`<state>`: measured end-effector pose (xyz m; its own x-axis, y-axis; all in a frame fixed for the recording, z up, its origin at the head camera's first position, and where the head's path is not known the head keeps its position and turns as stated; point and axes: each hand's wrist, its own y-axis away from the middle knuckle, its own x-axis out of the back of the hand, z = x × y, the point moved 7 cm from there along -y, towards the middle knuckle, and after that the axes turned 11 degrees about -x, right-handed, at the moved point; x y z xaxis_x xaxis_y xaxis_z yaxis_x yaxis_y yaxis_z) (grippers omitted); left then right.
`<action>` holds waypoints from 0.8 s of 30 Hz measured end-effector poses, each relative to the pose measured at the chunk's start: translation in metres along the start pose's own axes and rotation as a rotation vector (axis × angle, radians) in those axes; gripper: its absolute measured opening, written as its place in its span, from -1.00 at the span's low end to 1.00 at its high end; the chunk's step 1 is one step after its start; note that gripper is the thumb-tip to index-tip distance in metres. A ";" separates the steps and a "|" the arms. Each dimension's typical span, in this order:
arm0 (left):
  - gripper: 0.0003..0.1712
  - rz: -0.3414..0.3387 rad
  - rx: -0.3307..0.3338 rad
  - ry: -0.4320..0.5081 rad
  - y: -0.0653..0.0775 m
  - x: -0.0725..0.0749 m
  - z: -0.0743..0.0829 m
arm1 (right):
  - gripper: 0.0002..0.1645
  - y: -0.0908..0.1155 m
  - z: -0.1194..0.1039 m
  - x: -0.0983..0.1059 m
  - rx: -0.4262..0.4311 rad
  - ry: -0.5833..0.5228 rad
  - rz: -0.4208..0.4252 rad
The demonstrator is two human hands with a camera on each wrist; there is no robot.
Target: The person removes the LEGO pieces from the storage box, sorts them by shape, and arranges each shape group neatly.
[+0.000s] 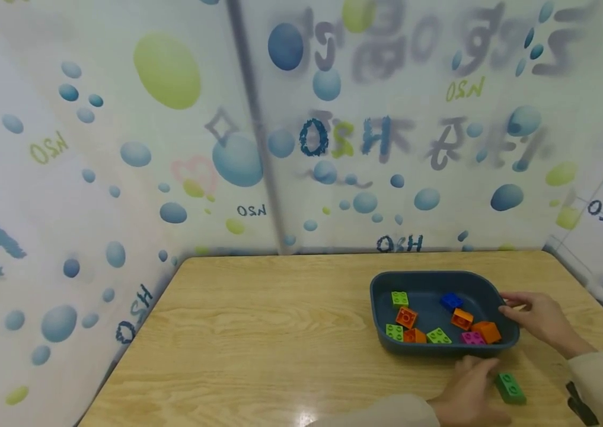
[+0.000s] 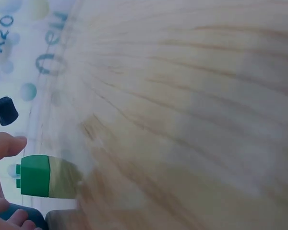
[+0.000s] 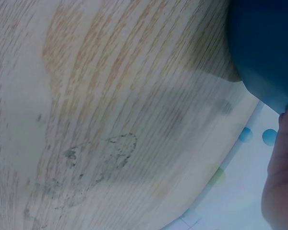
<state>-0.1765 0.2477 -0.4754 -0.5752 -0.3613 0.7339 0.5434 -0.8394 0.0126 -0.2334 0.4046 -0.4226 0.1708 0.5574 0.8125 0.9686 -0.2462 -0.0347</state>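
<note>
A dark blue plastic tub (image 1: 442, 349) stands on the wooden table, with several toy building bricks in it: light green, orange, blue and magenta. My right hand (image 1: 538, 317) holds the tub's right rim, thumb at the inner edge; in the right wrist view its fingers (image 3: 282, 163) meet the tub wall (image 3: 264, 48). My left hand (image 1: 469, 391) is just in front of the tub's near wall, thumb and fingers apart, nothing between them. Close to its right, a green brick (image 1: 510, 388) lies on the table; the left wrist view shows this brick (image 2: 36, 177) beyond the thumb.
The wooden table (image 1: 258, 320) stretches away to the left of the tub. A wall (image 1: 333, 225) with printed bubbles and lettering stands behind its far edge. A dark strap-like piece (image 1: 580, 403) shows beside the right sleeve.
</note>
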 end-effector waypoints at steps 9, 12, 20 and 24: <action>-0.25 -0.127 -0.053 0.053 0.028 0.010 -0.014 | -0.49 -0.001 0.000 0.000 0.004 0.009 -0.001; -0.32 -0.161 -0.130 -0.013 0.036 0.021 -0.006 | -0.49 -0.002 0.001 0.001 0.006 0.012 0.003; -0.52 -0.105 -0.350 -0.169 0.032 0.072 0.027 | -0.48 -0.003 0.002 0.000 -0.003 0.004 -0.009; -0.55 -0.040 -0.351 -0.202 0.011 0.098 0.024 | -0.48 -0.002 0.002 0.000 -0.005 -0.001 -0.011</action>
<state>-0.2119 0.2127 -0.3868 -0.4409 -0.2682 0.8565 0.2613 -0.9513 -0.1634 -0.2354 0.4067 -0.4242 0.1600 0.5609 0.8123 0.9696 -0.2435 -0.0229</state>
